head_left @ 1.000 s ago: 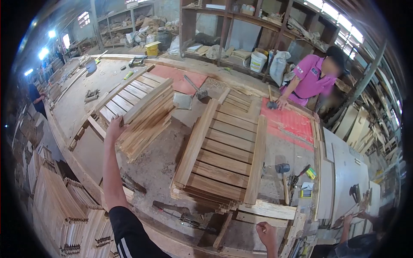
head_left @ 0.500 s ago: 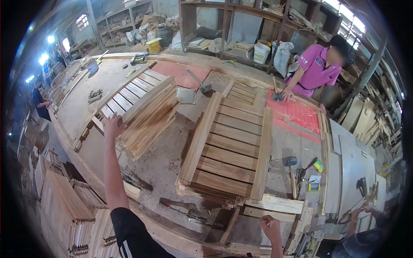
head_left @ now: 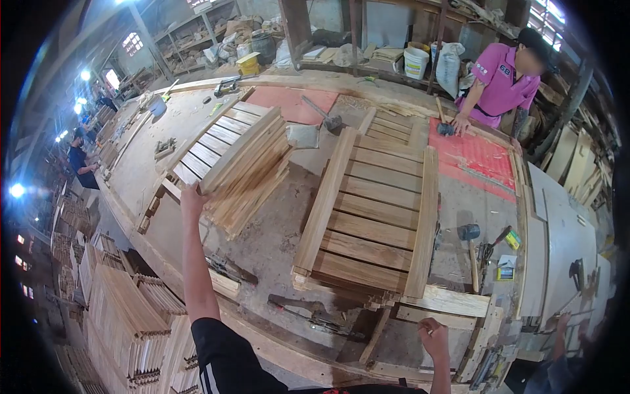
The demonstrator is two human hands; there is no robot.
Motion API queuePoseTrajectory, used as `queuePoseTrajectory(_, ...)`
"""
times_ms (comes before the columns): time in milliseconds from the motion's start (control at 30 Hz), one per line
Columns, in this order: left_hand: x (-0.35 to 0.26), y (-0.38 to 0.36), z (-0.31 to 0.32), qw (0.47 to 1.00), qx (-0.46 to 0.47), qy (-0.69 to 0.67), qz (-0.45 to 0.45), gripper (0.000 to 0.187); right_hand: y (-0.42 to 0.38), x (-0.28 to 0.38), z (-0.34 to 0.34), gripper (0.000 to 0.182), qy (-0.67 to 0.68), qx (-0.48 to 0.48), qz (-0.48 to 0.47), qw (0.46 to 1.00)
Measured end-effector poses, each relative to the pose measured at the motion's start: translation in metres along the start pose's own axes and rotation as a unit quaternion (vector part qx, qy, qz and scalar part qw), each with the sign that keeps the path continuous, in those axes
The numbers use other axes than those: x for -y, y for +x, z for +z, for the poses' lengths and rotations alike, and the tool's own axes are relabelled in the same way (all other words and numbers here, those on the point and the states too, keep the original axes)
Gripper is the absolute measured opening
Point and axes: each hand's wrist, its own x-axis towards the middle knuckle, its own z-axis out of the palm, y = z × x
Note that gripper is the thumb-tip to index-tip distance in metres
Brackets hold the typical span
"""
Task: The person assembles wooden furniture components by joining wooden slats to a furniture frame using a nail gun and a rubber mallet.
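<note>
At the near end of the left stack of slatted wooden frames [head_left: 246,171], my left hand [head_left: 193,197] touches the corner of the top frame, its fingers curled at the wood. My right hand [head_left: 434,337] hovers above the near edge of the table, beside a pale wooden rail [head_left: 446,299]; its fingers are bent together, and whatever is between them is too small to make out. Between the hands lies a second stack of slatted frames [head_left: 374,210], its long side rails running away from me.
Mallets [head_left: 468,232] [head_left: 333,123], a clamp [head_left: 308,315] and a yellow box [head_left: 506,267] lie on the table. Across it, a person in pink [head_left: 502,85] leans beside red sheeting [head_left: 469,157]. Wood stacks [head_left: 125,295] stand at lower left; another person's arm shows at lower right.
The whole view has shifted, so the table and stacks appear farther right. My left hand stays at the left stack's corner, with its fingers now lower and closer against the wood.
</note>
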Motion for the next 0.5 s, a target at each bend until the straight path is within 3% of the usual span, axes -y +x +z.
queuePoseTrajectory(100,0.010,0.004,-0.007,0.998,-0.016,-0.059,0.011,0.065,-0.003,-0.008,0.000,0.010,0.002,0.008,0.009,1.000)
queuePoseTrajectory(200,-0.004,-0.003,-0.018,1.000,0.007,-0.029,0.010,0.065,-0.003,-0.022,0.009,0.009,-0.001,-0.002,0.009,1.000)
queuePoseTrajectory(233,0.001,-0.002,-0.010,0.998,-0.008,0.033,0.050,0.066,-0.001,-0.020,0.011,0.008,-0.009,-0.011,-0.005,1.000)
queuePoseTrajectory(333,0.014,-0.006,0.010,0.996,-0.064,0.006,0.067,0.066,0.012,-0.024,0.018,0.014,-0.007,-0.072,0.009,0.997)
queuePoseTrajectory(367,0.013,-0.006,0.009,0.998,-0.036,-0.033,0.050,0.067,0.015,-0.021,0.015,0.017,-0.004,-0.100,0.026,0.995)
queuePoseTrajectory(400,0.016,-0.005,0.010,0.996,-0.059,-0.033,0.054,0.067,0.020,-0.018,0.011,0.021,0.115,-0.115,0.090,0.983)
queuePoseTrajectory(467,0.029,-0.005,0.029,0.993,-0.096,-0.039,0.060,0.069,0.041,0.014,-0.009,0.029,0.340,-0.144,0.208,0.906)
queuePoseTrajectory(500,0.006,-0.024,0.016,0.989,-0.117,-0.079,0.032,0.068,0.056,0.015,-0.012,0.032,0.325,-0.153,0.161,0.919)
